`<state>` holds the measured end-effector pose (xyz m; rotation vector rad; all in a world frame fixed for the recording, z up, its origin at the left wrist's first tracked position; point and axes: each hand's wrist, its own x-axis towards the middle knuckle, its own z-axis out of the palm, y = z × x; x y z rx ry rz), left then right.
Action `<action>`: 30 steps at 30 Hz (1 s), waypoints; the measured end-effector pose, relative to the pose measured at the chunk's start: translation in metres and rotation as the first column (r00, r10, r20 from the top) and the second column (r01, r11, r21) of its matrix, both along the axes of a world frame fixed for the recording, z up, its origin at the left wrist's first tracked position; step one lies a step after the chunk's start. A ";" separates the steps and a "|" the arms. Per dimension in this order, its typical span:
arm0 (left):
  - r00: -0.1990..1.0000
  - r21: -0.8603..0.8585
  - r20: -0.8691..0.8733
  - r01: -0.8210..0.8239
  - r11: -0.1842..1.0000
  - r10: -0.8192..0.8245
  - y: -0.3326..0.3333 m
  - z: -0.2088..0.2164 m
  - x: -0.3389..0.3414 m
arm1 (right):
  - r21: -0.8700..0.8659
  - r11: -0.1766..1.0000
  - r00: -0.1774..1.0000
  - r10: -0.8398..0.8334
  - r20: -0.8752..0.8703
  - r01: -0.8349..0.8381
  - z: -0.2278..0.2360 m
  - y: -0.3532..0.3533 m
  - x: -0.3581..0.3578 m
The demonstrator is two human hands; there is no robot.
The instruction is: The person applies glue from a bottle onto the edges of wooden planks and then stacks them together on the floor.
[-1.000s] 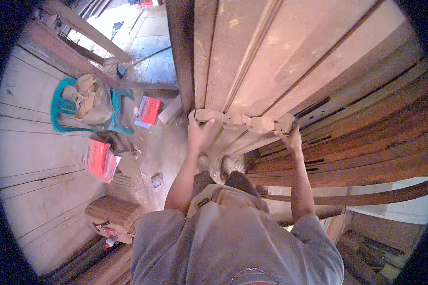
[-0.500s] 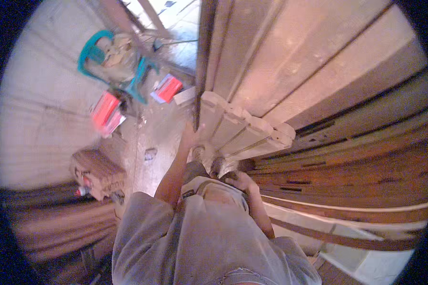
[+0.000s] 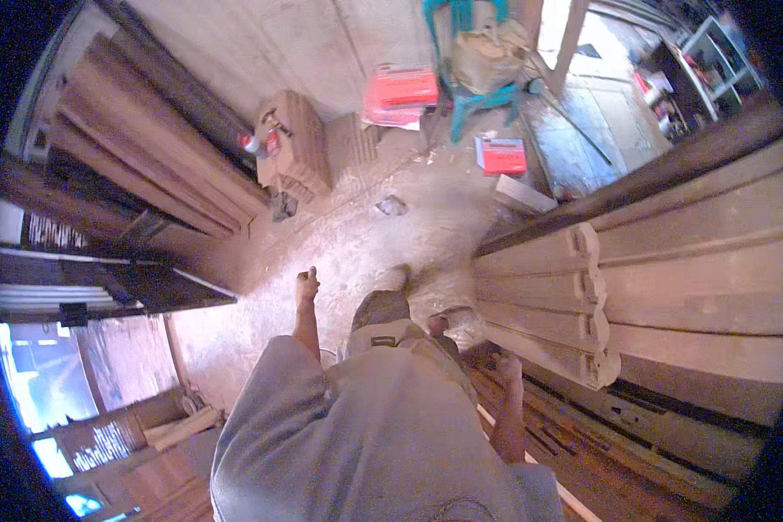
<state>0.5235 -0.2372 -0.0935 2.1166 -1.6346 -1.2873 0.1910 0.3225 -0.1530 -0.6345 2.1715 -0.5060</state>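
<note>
My left hand [image 3: 307,285] hangs over the floor on the left. Its fingers are loosely bent, with a thumb and finger showing apart and nothing visible in them. On the right my right hand [image 3: 508,365] is closed, with a small dark shape at its fingertips that I cannot make out. It is nearest to the stack of long wooden boards with scalloped ends [image 3: 593,304]. Between the two hands, my shoes [image 3: 395,278] stand on the dusty floor [image 3: 348,235].
Ahead are a teal plastic chair [image 3: 470,103] bearing a cloth bag [image 3: 491,57], and red boxes [image 3: 406,87]. A brown block stack [image 3: 297,143] with a red-and-white bottle [image 3: 250,143] stands left. Planks [image 3: 139,130] lean at far left; a dark post [image 3: 635,187] crosses at right.
My view has turned left, so the chair, boxes and boards appear farther right. My left hand has come away from beside the boards and post; my right hand still hangs on the right.
</note>
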 end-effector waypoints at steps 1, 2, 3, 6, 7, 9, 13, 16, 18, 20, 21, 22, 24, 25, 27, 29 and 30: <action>0.991 -0.035 -0.109 -0.078 0.996 0.073 0.005 -0.005 0.018 | 0.037 0.999 1.000 -0.005 -0.012 0.005 0.005 -0.009 -0.007; 0.986 -0.027 -0.151 -0.075 0.997 0.070 0.013 -0.010 0.031 | 0.057 0.998 0.998 -0.029 -0.058 0.032 0.017 -0.022 -0.016; 0.989 -0.033 -0.145 -0.018 0.999 0.013 0.017 -0.013 0.043 | 0.057 0.996 0.992 -0.063 -0.108 0.069 0.028 -0.037 -0.017; 0.922 -0.144 0.016 0.385 0.911 -0.387 0.026 -0.012 0.063 | 0.033 0.990 0.969 -0.126 -0.212 0.136 0.053 -0.093 -0.027; 0.914 -0.029 -0.027 0.403 0.915 -0.404 0.027 0.010 0.025 | 0.046 0.986 0.958 -0.144 -0.248 0.161 0.054 -0.099 -0.036; 0.876 -0.052 -0.102 0.468 0.882 -0.471 0.013 0.014 0.050 | 0.015 0.998 0.935 -0.053 -0.350 0.063 0.038 -0.137 -0.027; 0.907 -0.100 -0.225 0.341 0.935 -0.355 -0.016 -0.014 0.160 | -0.054 0.996 0.995 -0.067 0.075 0.071 0.016 -0.246 0.042; 0.917 0.134 -0.397 0.101 0.986 -0.040 -0.027 -0.022 0.216 | -0.221 0.975 0.999 -0.024 0.029 0.030 -0.018 -0.284 0.112; 0.945 0.263 -0.313 -0.011 0.965 0.096 -0.025 -0.030 0.288 | -0.123 0.967 0.973 0.212 -0.096 -0.223 0.022 -0.338 0.187; 0.938 0.338 -0.274 -0.113 0.934 0.213 -0.016 -0.044 0.349 | -0.113 0.962 0.965 0.235 -0.116 -0.248 0.056 -0.373 0.219; 0.918 0.357 -0.262 -0.194 0.914 0.297 -0.016 -0.049 0.373 | -0.037 0.894 0.892 0.443 -0.091 -0.447 0.087 -0.395 0.221; 0.891 0.406 -0.255 -0.254 0.878 0.376 -0.021 -0.045 0.378 | 0.049 0.789 0.788 0.614 -0.045 -0.612 0.110 -0.406 0.221; 0.864 0.460 -0.240 -0.299 0.836 0.442 -0.024 -0.043 0.397 | 0.115 0.906 0.907 0.416 -0.070 -0.407 0.125 -0.424 0.217; 0.839 0.463 -0.289 -0.299 0.834 0.462 -0.026 -0.051 0.407 | 0.159 0.964 0.969 0.229 -0.096 -0.212 0.127 -0.428 0.219; 0.808 0.471 -0.342 -0.293 0.832 0.479 -0.031 -0.061 0.404 | 0.043 0.993 0.977 0.115 -0.177 -0.110 0.100 -0.415 0.216; 0.791 0.496 -0.326 -0.322 0.806 0.517 -0.041 -0.059 0.381 | 0.115 0.991 0.982 0.086 -0.166 -0.067 0.067 -0.416 0.212; 0.863 0.492 -0.271 -0.256 0.832 0.425 -0.052 -0.058 0.367 | 0.111 0.991 0.982 0.090 -0.167 -0.072 0.051 -0.419 0.212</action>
